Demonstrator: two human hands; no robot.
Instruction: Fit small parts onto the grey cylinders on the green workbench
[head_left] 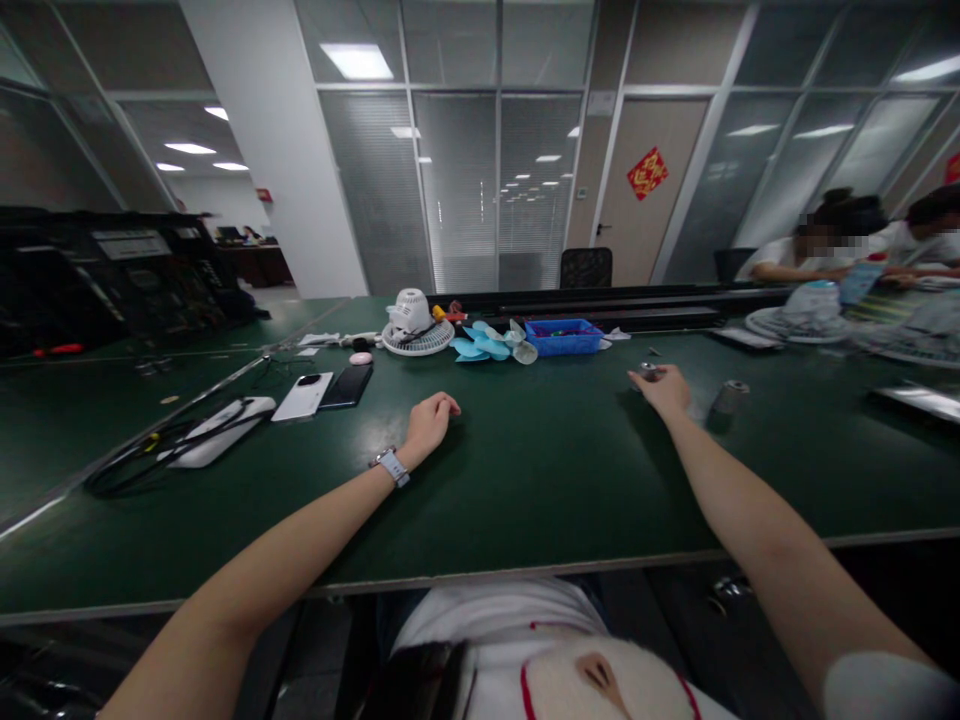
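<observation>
My right hand [666, 390] reaches over the green table, its thumb and fingers closed round a small silvery metal cylinder [648, 370]. The fingers hide part of that piece, and its exact kind is unclear. To the right of this hand stands a similar grey metal cylinder [730, 396], upright and apart from it. Left of the table's middle rests my left hand [430, 425], its fingers loosely curled together with nothing visible in them. A watch [392, 466] is on that wrist.
A white fan part [412, 325], light blue fan blades [484, 343] and a blue bin [564, 338] line the back. Phones [302, 396] and a white device with black cables [223, 432] lie left. People [806, 255] sit at the far right beside more fan parts [810, 310].
</observation>
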